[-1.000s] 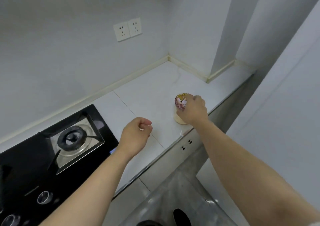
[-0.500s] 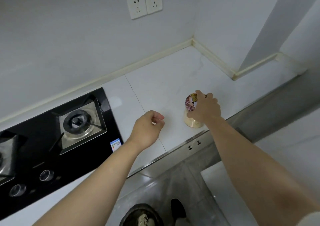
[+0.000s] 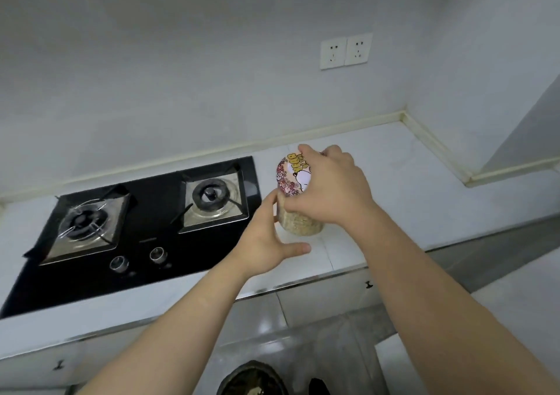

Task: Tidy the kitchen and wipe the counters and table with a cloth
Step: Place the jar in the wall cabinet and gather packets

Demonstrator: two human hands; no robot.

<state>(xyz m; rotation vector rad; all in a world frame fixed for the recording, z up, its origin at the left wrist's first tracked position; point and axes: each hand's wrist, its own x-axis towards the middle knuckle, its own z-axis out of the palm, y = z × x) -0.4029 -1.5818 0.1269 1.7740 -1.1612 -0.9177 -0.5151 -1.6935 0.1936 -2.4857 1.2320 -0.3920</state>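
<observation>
A clear jar (image 3: 298, 223) of pale grains with a pink patterned lid (image 3: 292, 176) is tilted above the white counter (image 3: 394, 197), just right of the black gas hob (image 3: 145, 212). My right hand (image 3: 330, 188) grips the lid and upper part from above. My left hand (image 3: 266, 240) reaches in from the left with fingers spread, touching the jar's lower left side. The far side of the jar is hidden by my hands. No cloth is in view.
The hob has two burners and two knobs (image 3: 138, 259) near its front edge. Two wall sockets (image 3: 345, 50) sit above the counter. The counter turns a corner at the right (image 3: 466, 179). A dark round bin (image 3: 251, 379) stands on the floor below.
My right hand has lifted the jar from the counter's right part and carried it left toward the hob. My left hand has opened and reached up to the jar. The camera turned left.
</observation>
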